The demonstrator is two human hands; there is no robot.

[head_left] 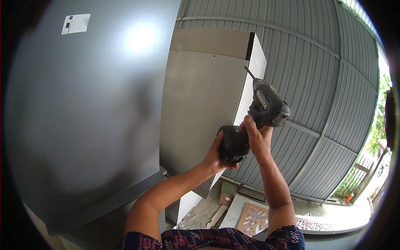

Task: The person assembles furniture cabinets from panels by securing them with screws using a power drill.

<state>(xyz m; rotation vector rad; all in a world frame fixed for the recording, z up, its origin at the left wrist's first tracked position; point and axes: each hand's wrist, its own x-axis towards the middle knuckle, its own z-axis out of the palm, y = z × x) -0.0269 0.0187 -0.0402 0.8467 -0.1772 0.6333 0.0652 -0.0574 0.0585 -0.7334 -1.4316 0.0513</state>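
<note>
A black cordless drill (266, 100) with a long thin bit is held up in front of me, its bit pointing up and to the left. My right hand (260, 137) wraps round the drill's grip, just below the motor housing. Under the base, my left hand (216, 154) cups the black battery pack (233, 143), fingers curled around it. Beside the drill on the left stands a large grey panel (100, 104) with a white label (76, 23) and a bright light reflection. Whether the bit touches anything cannot be made out; it appears in front of a pale cabinet (204, 96).
Grey corrugated metal wall (304, 83) runs behind the cabinet to the right. Below lie a patterned cut-out board (252, 218), plastic wrapping (198, 216) and a small brown box (226, 198). A dark ledge (104, 200) juts out at the panel's foot. Daylight enters at far right.
</note>
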